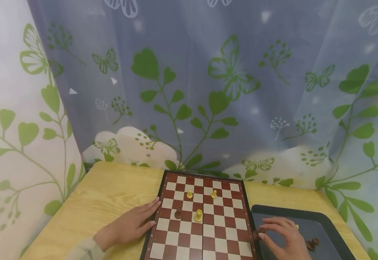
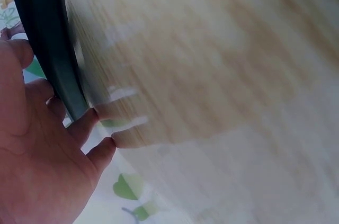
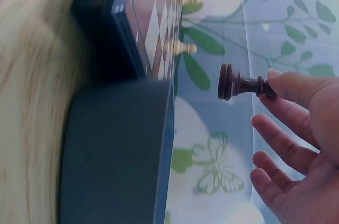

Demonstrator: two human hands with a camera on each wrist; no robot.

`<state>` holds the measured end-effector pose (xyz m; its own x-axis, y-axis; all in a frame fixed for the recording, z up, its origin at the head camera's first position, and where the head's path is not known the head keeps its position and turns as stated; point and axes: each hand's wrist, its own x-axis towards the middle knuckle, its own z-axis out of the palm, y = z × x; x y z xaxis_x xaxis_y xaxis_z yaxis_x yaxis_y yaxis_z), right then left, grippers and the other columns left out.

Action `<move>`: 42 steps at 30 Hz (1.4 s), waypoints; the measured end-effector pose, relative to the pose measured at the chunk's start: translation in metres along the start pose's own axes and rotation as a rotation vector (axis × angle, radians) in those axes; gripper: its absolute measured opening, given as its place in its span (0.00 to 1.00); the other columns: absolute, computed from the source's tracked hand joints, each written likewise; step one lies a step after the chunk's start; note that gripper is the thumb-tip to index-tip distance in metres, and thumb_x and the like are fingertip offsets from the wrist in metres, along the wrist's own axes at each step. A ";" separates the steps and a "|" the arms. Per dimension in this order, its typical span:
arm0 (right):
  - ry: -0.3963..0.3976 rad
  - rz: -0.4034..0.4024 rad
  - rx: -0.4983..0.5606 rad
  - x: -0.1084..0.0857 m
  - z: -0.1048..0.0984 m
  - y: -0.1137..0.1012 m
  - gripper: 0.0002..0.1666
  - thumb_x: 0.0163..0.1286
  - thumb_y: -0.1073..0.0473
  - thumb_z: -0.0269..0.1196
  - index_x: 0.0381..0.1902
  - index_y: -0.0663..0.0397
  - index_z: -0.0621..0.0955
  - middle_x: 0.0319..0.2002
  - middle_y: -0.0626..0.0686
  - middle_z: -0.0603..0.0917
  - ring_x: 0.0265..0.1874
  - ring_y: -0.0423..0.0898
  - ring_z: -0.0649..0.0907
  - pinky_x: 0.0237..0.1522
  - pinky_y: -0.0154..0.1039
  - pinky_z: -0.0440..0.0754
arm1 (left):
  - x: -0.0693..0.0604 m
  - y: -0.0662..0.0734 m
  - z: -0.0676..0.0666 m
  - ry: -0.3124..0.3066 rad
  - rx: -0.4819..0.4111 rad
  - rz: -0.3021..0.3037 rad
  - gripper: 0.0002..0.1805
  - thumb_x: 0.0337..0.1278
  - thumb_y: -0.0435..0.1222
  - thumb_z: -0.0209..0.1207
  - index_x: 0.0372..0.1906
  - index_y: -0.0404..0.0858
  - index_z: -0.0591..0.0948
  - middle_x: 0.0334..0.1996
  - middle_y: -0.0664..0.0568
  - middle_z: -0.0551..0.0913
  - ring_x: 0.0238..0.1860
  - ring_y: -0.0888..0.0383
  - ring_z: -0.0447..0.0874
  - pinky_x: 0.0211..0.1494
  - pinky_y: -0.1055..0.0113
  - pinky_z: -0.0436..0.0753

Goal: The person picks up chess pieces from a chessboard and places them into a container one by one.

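Observation:
My left hand (image 1: 128,225) lies against the left edge of a brown-and-white chessboard (image 1: 219,221), fingers extended and touching its rim. My right hand (image 1: 284,236) is above the near-left side of a dark tray (image 1: 292,211), beside the board's right edge. Between thumb and index finger it pinches a dark brown chess piece (image 3: 241,84) by its top, with the base pointing away from the fingers. On the board stand two yellow pawns (image 1: 190,195), a larger yellow chess piece (image 1: 198,216) and a brown chess piece (image 1: 178,213).
Inside the tray, brown chess pieces (image 1: 312,244) lie right of my right hand, and a bit of a yellow piece (image 1: 297,226) shows behind it. The wooden table (image 1: 111,187) meets a curtain (image 1: 189,90) with leaf and butterfly prints at the back.

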<state>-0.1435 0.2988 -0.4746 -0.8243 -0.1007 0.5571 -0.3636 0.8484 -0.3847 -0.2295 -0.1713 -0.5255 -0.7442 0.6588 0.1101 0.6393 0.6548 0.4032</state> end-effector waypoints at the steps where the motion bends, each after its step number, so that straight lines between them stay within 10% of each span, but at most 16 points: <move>1: 0.009 0.001 -0.002 -0.002 -0.002 0.003 0.18 0.47 0.68 0.80 0.32 0.40 0.89 0.42 0.45 0.88 0.46 0.49 0.78 0.46 0.57 0.77 | -0.001 0.000 0.001 0.003 0.002 0.000 0.33 0.81 0.50 0.42 0.80 0.37 0.58 0.80 0.44 0.56 0.76 0.39 0.62 0.72 0.37 0.68; 8: 0.051 0.045 -0.046 -0.008 -0.021 0.018 0.16 0.48 0.67 0.79 0.32 0.43 0.90 0.41 0.48 0.88 0.50 0.18 0.64 0.47 0.35 0.70 | -0.001 0.000 0.001 0.017 0.013 -0.007 0.33 0.82 0.50 0.42 0.80 0.37 0.58 0.80 0.44 0.55 0.76 0.40 0.62 0.72 0.37 0.67; 14: 0.082 0.069 -0.053 -0.012 -0.033 0.029 0.13 0.50 0.66 0.79 0.33 0.46 0.90 0.41 0.49 0.88 0.50 0.14 0.62 0.34 0.24 0.75 | -0.002 0.001 0.002 0.025 0.010 -0.002 0.33 0.81 0.49 0.43 0.80 0.36 0.58 0.80 0.43 0.56 0.76 0.39 0.63 0.72 0.37 0.68; 32: 0.157 0.217 -0.109 -0.020 -0.054 0.059 0.09 0.57 0.63 0.77 0.37 0.54 0.90 0.41 0.39 0.85 0.42 0.10 0.62 0.41 0.35 0.71 | -0.003 0.000 0.003 0.018 -0.004 -0.015 0.33 0.82 0.49 0.43 0.80 0.36 0.58 0.80 0.44 0.56 0.76 0.38 0.62 0.73 0.37 0.67; 37: 0.130 0.142 -0.055 -0.021 -0.052 0.066 0.12 0.53 0.69 0.77 0.37 0.57 0.90 0.42 0.27 0.80 0.42 0.10 0.66 0.31 0.24 0.73 | -0.003 0.003 0.003 0.019 -0.004 -0.010 0.33 0.82 0.49 0.42 0.80 0.36 0.58 0.80 0.43 0.56 0.76 0.38 0.62 0.72 0.37 0.67; 42: 0.075 0.139 -0.076 -0.021 -0.049 0.070 0.11 0.53 0.68 0.77 0.36 0.55 0.90 0.41 0.49 0.88 0.43 0.12 0.66 0.30 0.34 0.80 | -0.005 0.005 0.006 0.035 0.007 0.014 0.32 0.81 0.47 0.44 0.79 0.35 0.59 0.80 0.41 0.57 0.74 0.37 0.64 0.70 0.36 0.70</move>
<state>-0.1300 0.3855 -0.4772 -0.8287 0.0570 0.5568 -0.2122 0.8885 -0.4067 -0.2218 -0.1687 -0.5297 -0.7414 0.6548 0.1472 0.6510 0.6482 0.3950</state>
